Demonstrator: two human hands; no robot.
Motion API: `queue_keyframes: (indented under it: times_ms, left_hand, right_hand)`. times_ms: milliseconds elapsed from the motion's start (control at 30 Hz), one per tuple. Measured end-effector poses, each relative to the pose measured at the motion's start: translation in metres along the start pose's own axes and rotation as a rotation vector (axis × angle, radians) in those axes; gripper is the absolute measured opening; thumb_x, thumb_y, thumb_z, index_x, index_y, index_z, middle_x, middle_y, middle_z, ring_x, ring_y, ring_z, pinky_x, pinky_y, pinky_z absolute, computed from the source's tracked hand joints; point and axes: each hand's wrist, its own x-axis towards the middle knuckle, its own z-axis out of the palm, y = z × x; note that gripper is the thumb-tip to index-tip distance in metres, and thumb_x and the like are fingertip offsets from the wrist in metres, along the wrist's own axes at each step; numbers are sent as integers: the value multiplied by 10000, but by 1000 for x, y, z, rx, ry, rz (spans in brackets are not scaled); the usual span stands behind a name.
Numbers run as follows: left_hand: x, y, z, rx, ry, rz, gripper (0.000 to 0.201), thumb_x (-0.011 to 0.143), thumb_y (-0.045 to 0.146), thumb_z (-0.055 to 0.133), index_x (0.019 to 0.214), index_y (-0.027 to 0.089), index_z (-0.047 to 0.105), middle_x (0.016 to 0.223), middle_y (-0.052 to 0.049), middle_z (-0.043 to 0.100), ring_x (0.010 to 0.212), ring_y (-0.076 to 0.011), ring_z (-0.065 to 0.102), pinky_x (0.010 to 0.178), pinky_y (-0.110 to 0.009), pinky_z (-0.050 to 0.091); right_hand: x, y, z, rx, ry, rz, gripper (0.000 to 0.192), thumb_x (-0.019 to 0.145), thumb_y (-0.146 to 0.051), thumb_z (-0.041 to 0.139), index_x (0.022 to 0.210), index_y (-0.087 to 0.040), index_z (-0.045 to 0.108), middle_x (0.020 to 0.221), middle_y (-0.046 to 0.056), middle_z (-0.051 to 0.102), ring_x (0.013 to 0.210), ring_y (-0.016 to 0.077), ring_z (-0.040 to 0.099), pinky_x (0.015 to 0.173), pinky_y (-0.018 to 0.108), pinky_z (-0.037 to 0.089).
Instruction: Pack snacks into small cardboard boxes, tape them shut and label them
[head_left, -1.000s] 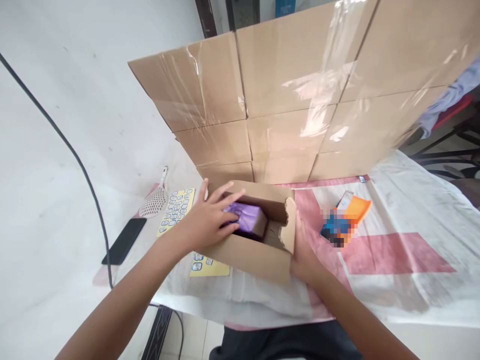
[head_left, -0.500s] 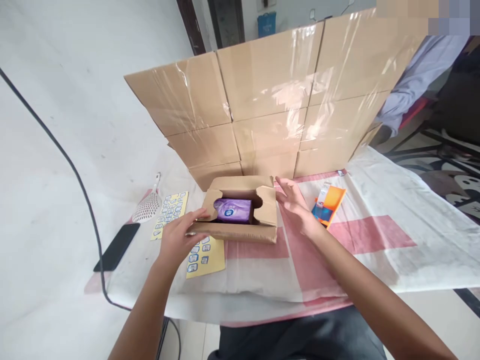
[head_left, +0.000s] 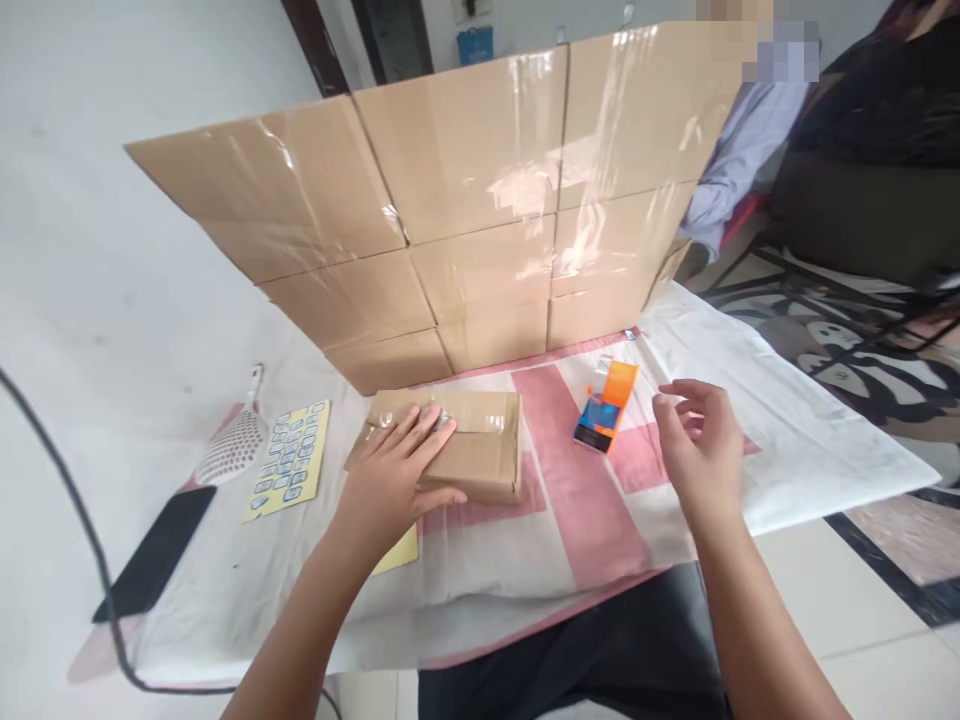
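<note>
Small brown cardboard box (head_left: 457, 443), flaps folded shut, not yet sealed as far as one can see.

Left hand (head_left: 394, 480) lies flat, fingers spread, pressing the box lid down on the pink-and-white cloth-covered table (head_left: 780, 440). Right hand (head_left: 701, 450) hovers open and empty, right of the box, near the orange and blue tape dispenser (head_left: 604, 408) lying just beyond. Left of the box: yellow sticker sheet (head_left: 289, 460), white perforated scoop (head_left: 232, 445), black phone (head_left: 154, 550). Behind the box: taped cardboard screen (head_left: 450, 200). Judged: closing done, taping left.
</note>
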Motion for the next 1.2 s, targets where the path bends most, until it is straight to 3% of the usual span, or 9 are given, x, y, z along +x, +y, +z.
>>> queue_keyframes:
  times_ms: [167,267,433,533,667,867,967,1067,1200]
  left_hand:
    - [17,58,8,-121,266,-113,657,882,701,589,1398,297,628,1367,-123,686,1331,-421,582,1161,-659,346]
    - [23,123,30,-423,463,-174,286,906,500,661,1082,291,745,886,-71,767,819,-258,726,853,-427,556]
    - [44,191,73,-958,166,-441,302,917,494,675,1122,280,733,595,26,561,555,-157,551,598,-304,465]
    - [60,196,78,-1104,157,-415,202,907,454,695,929,267,768,737,-20,619,690,-174,602,650,-308,482]
    - [68,193,65,-1174,242,-410,180,921,409,682,858,243,709,1236,-96,665,1200,-257,627,897,-349,538]
    - [57,202,61,-1522,-53,-557,302,924,438,669,1090,238,515,858,-34,751,529,-117,615,636,-299,548]
    - [52,206,72,-1565,-62,-693,429,863,454,731,1035,251,394,791,-2,745,476,-109,596,592,-282,543]
    - [50,206,85,-1481,13,-727,401,885,445,693,968,260,347,834,-17,749,555,-132,657,590,-277,554]
    - [45,204,94,-1347,57,-700,343,904,417,658,915,263,352,833,-16,741,535,-130,628,497,-246,489]
  right_hand:
    - [21,45,15,-49,-405,157,267,875,-434,579,818,-184,655,731,47,653,611,184,528,598,322,386]
    - [11,34,18,2,-347,-46,291,939,-406,550,727,-207,554,692,15,558,624,167,489,609,316,363]
    - [-22,4,-19,50,-299,-477,264,1045,-291,476,795,-223,523,778,39,541,738,194,524,675,335,414]
    - [-25,7,-30,-21,-292,-572,269,1049,-258,462,785,-232,504,791,60,555,778,219,524,711,364,430]
    - [-13,24,-25,-97,-146,-490,327,1059,-321,450,741,-242,446,778,57,538,718,207,487,653,359,387]
    - [-1,18,-6,9,-3,-200,444,1049,-478,451,680,-239,392,669,2,450,597,157,425,577,324,319]
    - [2,7,2,167,4,33,526,989,-596,509,634,-237,362,598,-20,388,559,142,366,536,309,273]
    - [8,3,4,440,-173,239,592,898,-744,514,608,-250,363,538,-16,367,535,158,375,504,303,297]
    - [20,9,0,660,-205,271,573,876,-791,414,706,-249,484,603,24,489,622,219,522,555,335,416]
